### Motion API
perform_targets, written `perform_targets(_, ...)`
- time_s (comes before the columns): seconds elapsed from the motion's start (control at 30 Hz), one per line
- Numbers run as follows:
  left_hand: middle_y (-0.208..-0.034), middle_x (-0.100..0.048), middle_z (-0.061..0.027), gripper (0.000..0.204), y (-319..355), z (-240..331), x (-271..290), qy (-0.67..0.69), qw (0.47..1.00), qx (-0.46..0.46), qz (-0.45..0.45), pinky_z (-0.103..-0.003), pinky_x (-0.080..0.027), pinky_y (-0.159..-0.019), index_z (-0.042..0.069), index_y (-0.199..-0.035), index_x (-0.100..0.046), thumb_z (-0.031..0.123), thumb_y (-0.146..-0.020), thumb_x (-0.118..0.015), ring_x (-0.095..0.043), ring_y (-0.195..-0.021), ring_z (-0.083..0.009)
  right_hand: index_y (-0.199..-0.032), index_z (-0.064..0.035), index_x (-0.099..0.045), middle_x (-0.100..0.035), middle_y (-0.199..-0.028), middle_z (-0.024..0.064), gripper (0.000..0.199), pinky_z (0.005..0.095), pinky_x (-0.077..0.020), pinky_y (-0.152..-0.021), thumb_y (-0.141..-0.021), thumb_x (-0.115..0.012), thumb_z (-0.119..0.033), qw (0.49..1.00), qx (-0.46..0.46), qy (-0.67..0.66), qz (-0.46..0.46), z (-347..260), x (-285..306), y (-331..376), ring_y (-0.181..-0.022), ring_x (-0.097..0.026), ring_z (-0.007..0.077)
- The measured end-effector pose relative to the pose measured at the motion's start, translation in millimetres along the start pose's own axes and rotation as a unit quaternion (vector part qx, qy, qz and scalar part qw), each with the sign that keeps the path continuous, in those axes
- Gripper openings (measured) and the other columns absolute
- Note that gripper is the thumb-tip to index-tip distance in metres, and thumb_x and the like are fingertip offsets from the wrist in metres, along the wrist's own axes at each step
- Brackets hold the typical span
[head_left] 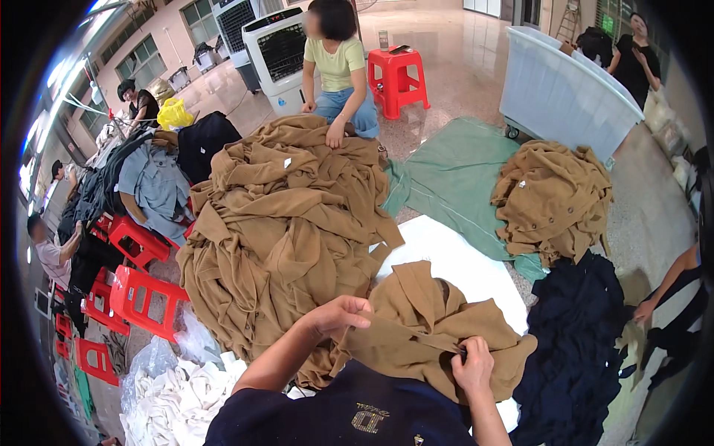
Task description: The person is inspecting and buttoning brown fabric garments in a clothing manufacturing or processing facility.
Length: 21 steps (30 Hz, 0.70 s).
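Note:
A brown garment lies across my lap, with its folded upper part spread over a white sheet. My left hand pinches the garment's left edge and draws it taut. Over the garment's right side, my right hand is closed around a small dark tool that looks like thread snips; the fingers cover most of it. The tool's tip is close to the stretched cloth. Just beyond my left hand rises a large heap of brown garments.
A smaller brown pile rests on green sheeting, with dark navy clothes nearer me. White cloth lies at lower left beside red stools. A person touches the big heap's far side. A wheeled bin stands back right.

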State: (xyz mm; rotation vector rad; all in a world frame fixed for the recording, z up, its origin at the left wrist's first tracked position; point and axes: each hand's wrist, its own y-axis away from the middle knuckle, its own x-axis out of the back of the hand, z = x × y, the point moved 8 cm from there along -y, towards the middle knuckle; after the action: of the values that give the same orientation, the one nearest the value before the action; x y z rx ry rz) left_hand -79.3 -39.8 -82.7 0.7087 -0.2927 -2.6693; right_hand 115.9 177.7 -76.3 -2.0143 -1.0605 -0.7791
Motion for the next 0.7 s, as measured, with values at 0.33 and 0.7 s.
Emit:
perform_targets(0.33, -0.085, -0.062, 0.0023, 0.012, -20, 17, -11, 0.04, 0.998, 0.019, 0.039, -0.021, -0.043, -0.073, 0.002, -0.093, -0.062, 0.011, -0.087, -0.067, -0.056, -0.078, -0.0056, -0.092, -0.0042, -0.053, -0.057, -0.093, 0.0138, 0.02, 0.0434, -0.0497, -0.069, -0.077, -0.067, -0.007, 0.994, 0.023, 0.02, -0.103, 8, 1, 3, -0.083, -0.06, 0.0354)
perform_targets(0.7, -0.083, -0.059, 0.0009, 0.015, -18, 83, -66, 0.028, 0.994, -0.107, -0.007, -0.022, -0.039, -0.073, 0.002, -0.085, -0.062, 0.015, -0.085, -0.069, -0.052, -0.079, -0.008, -0.095, -0.0024, -0.065, -0.064, -0.089, 0.0159, 0.023, 0.036, -0.0519, -0.071, -0.073, -0.06, 0.005, 0.982, -0.171, -0.077, -0.002, 29, 66, -13, -0.08, -0.064, 0.0308)
